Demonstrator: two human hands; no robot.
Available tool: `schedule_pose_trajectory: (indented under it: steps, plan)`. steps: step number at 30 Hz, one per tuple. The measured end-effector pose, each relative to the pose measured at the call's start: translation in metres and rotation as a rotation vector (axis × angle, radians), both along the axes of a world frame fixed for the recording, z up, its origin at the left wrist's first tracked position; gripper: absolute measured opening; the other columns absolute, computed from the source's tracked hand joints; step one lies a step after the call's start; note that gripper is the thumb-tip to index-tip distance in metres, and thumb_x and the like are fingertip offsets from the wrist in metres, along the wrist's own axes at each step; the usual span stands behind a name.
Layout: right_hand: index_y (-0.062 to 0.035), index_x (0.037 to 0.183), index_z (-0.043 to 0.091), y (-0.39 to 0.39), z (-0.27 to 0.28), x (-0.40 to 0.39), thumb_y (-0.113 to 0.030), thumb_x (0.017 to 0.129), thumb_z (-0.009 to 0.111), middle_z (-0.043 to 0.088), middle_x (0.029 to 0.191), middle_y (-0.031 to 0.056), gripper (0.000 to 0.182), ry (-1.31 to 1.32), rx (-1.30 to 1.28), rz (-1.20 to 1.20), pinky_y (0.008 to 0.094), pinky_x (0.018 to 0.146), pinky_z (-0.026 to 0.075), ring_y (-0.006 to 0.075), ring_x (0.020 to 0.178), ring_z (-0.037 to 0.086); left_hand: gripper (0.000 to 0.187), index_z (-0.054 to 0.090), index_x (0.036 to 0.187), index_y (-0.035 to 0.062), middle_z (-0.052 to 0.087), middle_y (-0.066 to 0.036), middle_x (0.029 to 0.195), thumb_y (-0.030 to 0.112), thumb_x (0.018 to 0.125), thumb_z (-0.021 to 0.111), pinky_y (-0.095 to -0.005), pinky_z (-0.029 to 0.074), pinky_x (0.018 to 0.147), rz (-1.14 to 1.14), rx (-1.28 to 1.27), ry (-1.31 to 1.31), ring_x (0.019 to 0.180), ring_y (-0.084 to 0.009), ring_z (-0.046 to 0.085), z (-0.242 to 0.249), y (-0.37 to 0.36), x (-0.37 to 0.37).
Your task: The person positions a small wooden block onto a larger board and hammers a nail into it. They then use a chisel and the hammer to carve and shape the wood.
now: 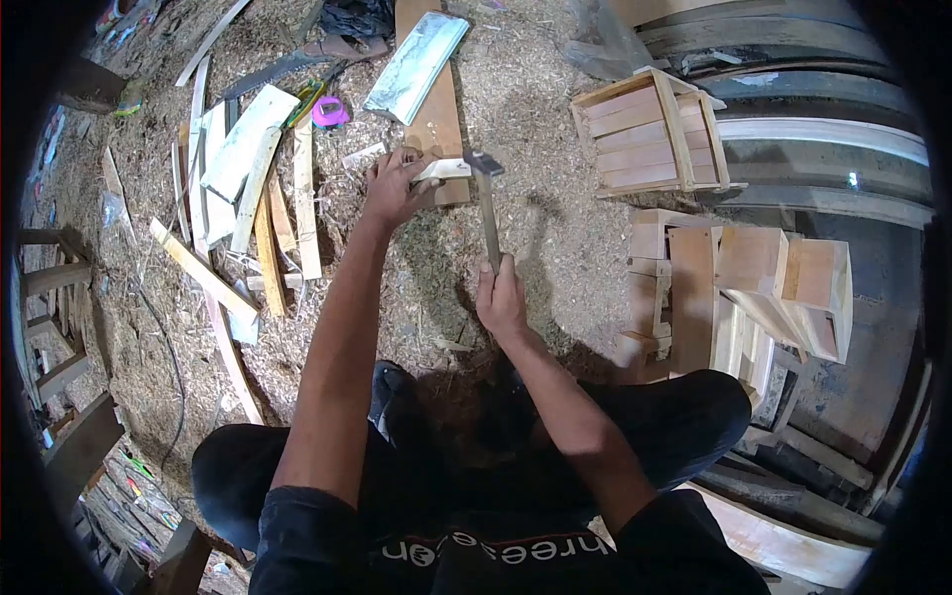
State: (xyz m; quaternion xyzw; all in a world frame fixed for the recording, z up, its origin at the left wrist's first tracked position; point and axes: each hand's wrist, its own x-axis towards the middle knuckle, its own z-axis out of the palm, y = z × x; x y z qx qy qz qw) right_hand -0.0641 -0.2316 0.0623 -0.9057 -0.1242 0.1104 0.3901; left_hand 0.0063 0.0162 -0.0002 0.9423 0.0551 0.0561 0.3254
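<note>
1. Nearest: the person's legs (684,412), bent, knees spread left and right. A dark shoe (395,392) shows between them, on a floor (585,288) strewn with shavings.
2. Right hand (504,300): fingers wrapped closed around the near end of the hammer's handle.
3. Hammer (489,223): handle extends to the far side of the fist; head at its far end, by the right end of the block. Whether head and block touch, cannot tell.
4. Right side, about level with the right hand: pale wooden boxes (754,263), grouped close together, set at differing angles.
5. Left side: loose planks (307,203), some overlapping, bare and pale-painted pieces mixed.
6. Left hand (395,188): beyond and left of the right hand. Fingers and thumb closed on the left part of the block; exact contact of each fingertip not clear.
7. Block (443,170): small, pale, pointing right out of the left hand towards the hammer head. It shows above the near end of the board; whether it rests there, cannot tell.
8. Board (443,109): brown, long, running away to the far edge.
9. Far right: slatted crate (650,129), tilted.
10. Far left: pink tape measure (329,112), near the planks.
11. Farther: whitish panel (416,67), slanted, overlapping the board.
</note>
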Motion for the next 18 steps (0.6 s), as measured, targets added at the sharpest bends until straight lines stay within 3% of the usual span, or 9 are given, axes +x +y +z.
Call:
schedule_pose_trajectory:
  steps: [2, 4, 8, 13, 17, 18]
  plan:
    - [-0.0005, 0.103, 0.045, 0.002, 0.001, 0.004, -0.025, 0.101, 0.051, 0.059, 0.069, 0.0300, 0.025, 0.007, 0.038, -0.035, 0.0571, 0.056, 0.046, 0.0526, 0.068, 0.061, 0.046, 0.065, 0.129, 0.0215, 0.052, -0.006, 0.127, 0.044, 0.089, 0.067, -0.0532, 0.037, 0.100, 0.021, -0.022, 0.020, 0.118, -0.0320, 0.048, 0.004, 0.000, 0.002]
    - [-0.0012, 0.103, 0.045, 0.003, -0.002, 0.008, -0.026, 0.101, 0.050, 0.058, 0.068, 0.0294, 0.025, 0.112, -0.100, -0.080, 0.0565, 0.055, 0.045, 0.0533, 0.067, 0.059, 0.045, 0.066, 0.128, 0.0210, 0.052, -0.006, 0.127, 0.043, 0.089, 0.067, -0.0531, 0.036, 0.100, 0.022, -0.016, 0.008, 0.118, -0.0320, 0.048, 0.005, 0.000, 0.002]
    - [-0.0012, 0.103, 0.045, -0.002, 0.007, 0.010, -0.025, 0.102, 0.049, 0.059, 0.068, 0.0293, 0.025, 0.131, -0.018, -0.084, 0.0560, 0.055, 0.045, 0.0530, 0.067, 0.060, 0.045, 0.066, 0.128, 0.0208, 0.052, -0.007, 0.128, 0.042, 0.089, 0.068, -0.0531, 0.036, 0.100, 0.010, -0.007, -0.022, 0.119, -0.0321, 0.048, -0.001, 0.001, 0.002]
    - [-0.0012, 0.103, 0.045, -0.007, 0.017, 0.017, -0.023, 0.102, 0.048, 0.060, 0.069, 0.0282, 0.023, 0.143, -0.169, -0.015, 0.0551, 0.054, 0.045, 0.0515, 0.066, 0.061, 0.045, 0.065, 0.129, 0.0223, 0.052, -0.007, 0.129, 0.042, 0.089, 0.068, -0.0536, 0.035, 0.101, 0.018, -0.025, 0.011, 0.119, -0.0326, 0.048, 0.004, -0.001, 0.003]
    - [-0.0010, 0.104, 0.044, -0.010, 0.011, 0.016, -0.023, 0.102, 0.049, 0.061, 0.071, 0.0282, 0.022, 0.037, -0.100, -0.076, 0.0555, 0.055, 0.045, 0.0517, 0.068, 0.061, 0.044, 0.065, 0.129, 0.0252, 0.052, -0.006, 0.129, 0.045, 0.089, 0.066, -0.0545, 0.034, 0.101, 0.036, -0.011, 0.023, 0.121, -0.0299, 0.047, -0.002, -0.001, 0.002]
    - [-0.0010, 0.105, 0.044, -0.013, 0.007, 0.019, -0.022, 0.102, 0.049, 0.061, 0.072, 0.0285, 0.022, 0.044, -0.181, -0.020, 0.0557, 0.055, 0.046, 0.0518, 0.068, 0.061, 0.044, 0.065, 0.129, 0.0252, 0.052, -0.006, 0.129, 0.045, 0.089, 0.066, -0.0545, 0.034, 0.101, 0.036, -0.010, 0.021, 0.121, -0.0299, 0.047, -0.002, -0.001, 0.003]
